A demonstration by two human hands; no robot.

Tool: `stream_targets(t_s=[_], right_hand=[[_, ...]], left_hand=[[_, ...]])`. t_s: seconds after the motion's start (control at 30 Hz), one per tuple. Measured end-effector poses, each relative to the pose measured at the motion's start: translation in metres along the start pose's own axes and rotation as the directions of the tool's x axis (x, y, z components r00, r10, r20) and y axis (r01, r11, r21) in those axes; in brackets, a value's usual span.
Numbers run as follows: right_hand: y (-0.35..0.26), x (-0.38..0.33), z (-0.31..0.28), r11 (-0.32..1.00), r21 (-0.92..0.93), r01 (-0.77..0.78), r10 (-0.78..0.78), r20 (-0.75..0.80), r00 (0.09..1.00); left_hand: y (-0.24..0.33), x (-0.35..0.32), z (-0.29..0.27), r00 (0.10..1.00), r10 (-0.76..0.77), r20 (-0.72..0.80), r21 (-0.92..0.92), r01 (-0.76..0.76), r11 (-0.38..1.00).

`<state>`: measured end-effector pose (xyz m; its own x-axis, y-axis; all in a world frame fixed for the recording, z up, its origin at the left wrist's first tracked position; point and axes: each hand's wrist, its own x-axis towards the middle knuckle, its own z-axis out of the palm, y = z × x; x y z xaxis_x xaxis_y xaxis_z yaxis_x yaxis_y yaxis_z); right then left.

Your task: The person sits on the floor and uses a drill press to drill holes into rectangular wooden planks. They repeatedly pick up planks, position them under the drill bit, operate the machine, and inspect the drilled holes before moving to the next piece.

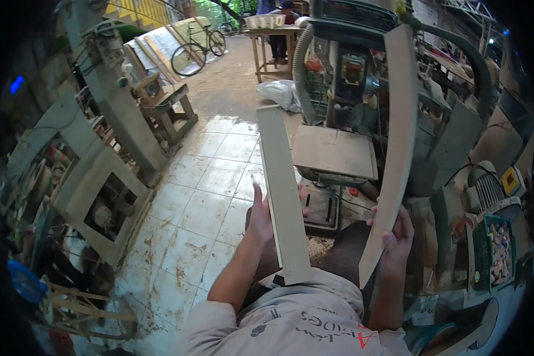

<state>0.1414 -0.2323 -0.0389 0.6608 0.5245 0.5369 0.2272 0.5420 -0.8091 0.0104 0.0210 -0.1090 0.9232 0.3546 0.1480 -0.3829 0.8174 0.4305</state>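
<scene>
My left hand [261, 218] holds a long, pale, straight wooden board [282, 193] by its edge, thumb up along the left side and fingertips showing past the right side. The board's near end reaches my shirt. In my right hand [399, 236] is a long, slightly curved wooden piece [399, 118] with a pointed near end. My right fingers wrap its lower part, and the piece stands up to the right of the board. Between the two pieces lies the flat table [334, 152] of a floor-standing machine [351, 65], apart from both.
To the right stand a motor [482, 184] and a green crate [493, 252] of small pieces. A wooden stool-like stand [171, 110] and dusty machine housing [104, 204] line the left. Sawdust marks the tiled floor [187, 219]. Farther off are a bicycle [199, 48], a table [266, 37] and a person [285, 18].
</scene>
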Motion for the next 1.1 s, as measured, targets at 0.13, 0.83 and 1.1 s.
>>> stream_targets(t_s=[0.13,0.83,1.1], right_hand=[[0.011,-0.001,0.005,0.998,-0.017,-0.065,0.067,0.128,0.990],[0.060,0.018,0.087,0.770,-0.598,0.223,-0.134,0.190,0.973],[0.068,0.012,0.079,0.767,-0.588,0.255,-0.159,0.210,0.965]], left_hand=[[0.019,0.036,0.001,0.976,0.176,-0.131,0.107,-0.162,0.981],[-0.009,0.043,0.073,0.946,0.321,0.046,0.184,-0.324,0.928],[-0.011,0.046,0.076,0.938,0.340,0.068,0.219,-0.347,0.912]])
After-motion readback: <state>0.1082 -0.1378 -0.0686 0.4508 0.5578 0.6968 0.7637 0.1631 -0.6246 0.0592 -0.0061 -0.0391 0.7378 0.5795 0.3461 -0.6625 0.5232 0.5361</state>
